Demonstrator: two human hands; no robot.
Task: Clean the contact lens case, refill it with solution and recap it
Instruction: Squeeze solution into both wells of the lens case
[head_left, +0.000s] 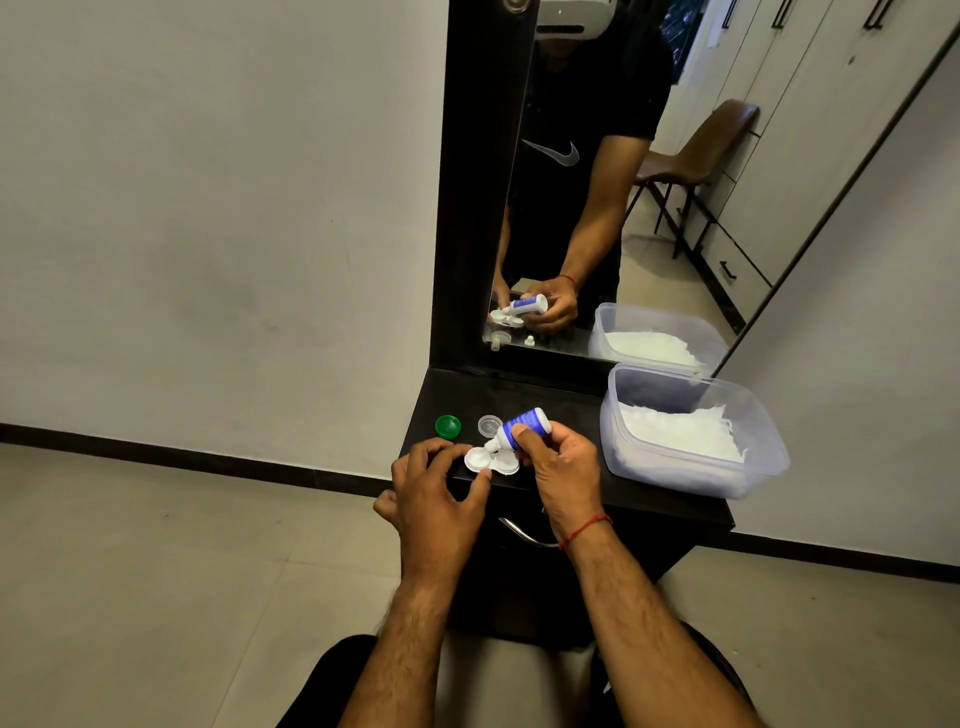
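Fingers first: the right hand (558, 460) is wrapped round the small white squeeze bottle with the blue label (519, 427), thumb pressed on the label, nozzle tipped down toward 8 o'clock over the white plastic twin-well contact lens case (491, 461). The left hand (434, 491) is pinching that case, fingertips curled on its 9 o'clock edge and thumb tip on the near rim, holding it down at the front edge of the dark wooden dresser top (519, 395).

My guess is the case weighs next to nothing and is hard, slick plastic, so it'd skate or flip if nobody pinned it. Grabbing it by the outer rim like that seems right, since it keeps fingers out of the wells. The bottle looks soft-walled and light, so a squeeze at the middle of the body should do it, gently or it'll overshoot.

Both caps are off: a green round screw cap (448, 426) sits at about 10 o'clock from the case, a clear round one (489, 424) at 12, partly behind the bottle. A clear plastic tub with white tissue (691, 431) is off at 3 o'clock.

Hard to make out: whether any liquid is actually coming out or sitting in the wells, and the right-hand well is half hidden by the nozzle and fingers. The label text is unreadable.
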